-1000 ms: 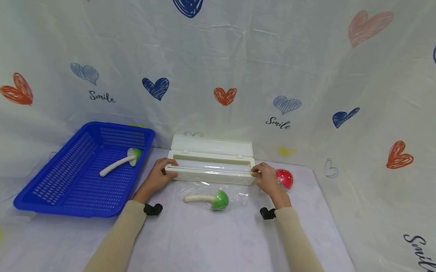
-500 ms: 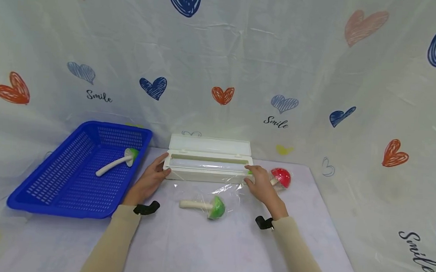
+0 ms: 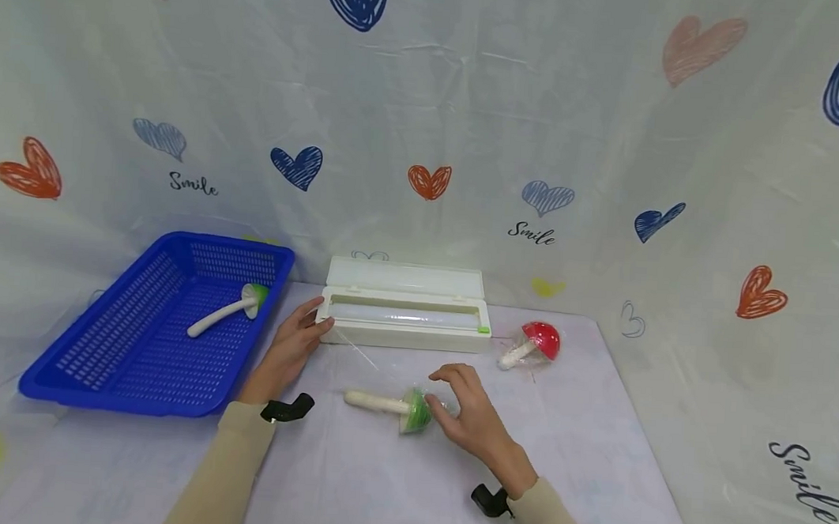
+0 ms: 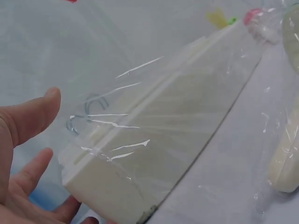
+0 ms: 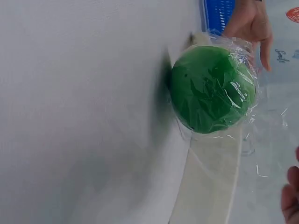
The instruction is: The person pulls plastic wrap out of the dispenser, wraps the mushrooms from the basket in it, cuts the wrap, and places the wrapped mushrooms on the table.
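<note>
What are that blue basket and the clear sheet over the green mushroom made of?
The blue basket looks like moulded plastic: an even colour and regular slotted holes. The clear sheet over the green mushroom seems thin cling film: it is see-through, wrinkled and glints white.

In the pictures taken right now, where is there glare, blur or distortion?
Head view: wide-angle bending, even light, all sharp. Left wrist view: white glare streaks on the cling film over the dispenser box; left hand soft. Right wrist view: wrapped green mushroom cap casts a soft shadow, film glints.

White sheet backdrop (image 3: 471,98) printed with hearts and "Smile"; pale covered table (image 3: 394,482); even light.
</note>
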`<state>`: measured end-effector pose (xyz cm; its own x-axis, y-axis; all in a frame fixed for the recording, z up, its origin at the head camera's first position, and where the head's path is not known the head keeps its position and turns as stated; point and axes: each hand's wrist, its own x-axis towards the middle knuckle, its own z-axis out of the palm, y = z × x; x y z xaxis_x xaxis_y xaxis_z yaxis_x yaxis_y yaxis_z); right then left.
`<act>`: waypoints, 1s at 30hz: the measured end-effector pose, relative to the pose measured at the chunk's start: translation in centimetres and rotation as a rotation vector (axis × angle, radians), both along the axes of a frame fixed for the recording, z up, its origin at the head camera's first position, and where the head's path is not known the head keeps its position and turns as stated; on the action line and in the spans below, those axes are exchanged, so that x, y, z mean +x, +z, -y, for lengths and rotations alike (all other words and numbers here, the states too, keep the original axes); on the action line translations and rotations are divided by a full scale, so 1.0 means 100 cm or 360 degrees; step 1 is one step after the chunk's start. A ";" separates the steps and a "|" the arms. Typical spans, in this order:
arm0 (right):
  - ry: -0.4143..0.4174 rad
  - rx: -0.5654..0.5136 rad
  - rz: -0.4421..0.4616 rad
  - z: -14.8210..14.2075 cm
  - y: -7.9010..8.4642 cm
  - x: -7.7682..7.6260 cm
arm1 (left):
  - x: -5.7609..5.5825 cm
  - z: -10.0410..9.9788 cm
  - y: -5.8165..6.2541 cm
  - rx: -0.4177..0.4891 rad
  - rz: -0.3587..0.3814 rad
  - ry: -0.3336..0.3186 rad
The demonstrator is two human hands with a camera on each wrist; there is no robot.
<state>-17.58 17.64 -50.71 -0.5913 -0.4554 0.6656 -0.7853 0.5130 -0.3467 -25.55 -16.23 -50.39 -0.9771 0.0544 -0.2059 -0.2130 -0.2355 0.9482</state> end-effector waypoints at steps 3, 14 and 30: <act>0.0062 -0.0119 -0.0175 0.003 0.004 0.002 | 0.002 -0.003 0.006 -0.0076 -0.0005 0.0054; -0.0037 0.0593 0.0347 0.025 -0.013 0.002 | 0.008 -0.007 0.022 -0.0313 -0.0021 0.0124; -0.0153 0.0589 0.0648 0.030 -0.013 -0.013 | 0.070 -0.064 0.021 -0.1614 -0.0884 -0.0432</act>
<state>-18.92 14.63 -52.01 -0.8177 -0.5465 0.1807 -0.5692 0.7208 -0.3957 -18.51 -9.86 -48.33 -0.9278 0.3301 0.1740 0.3594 0.6654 0.6543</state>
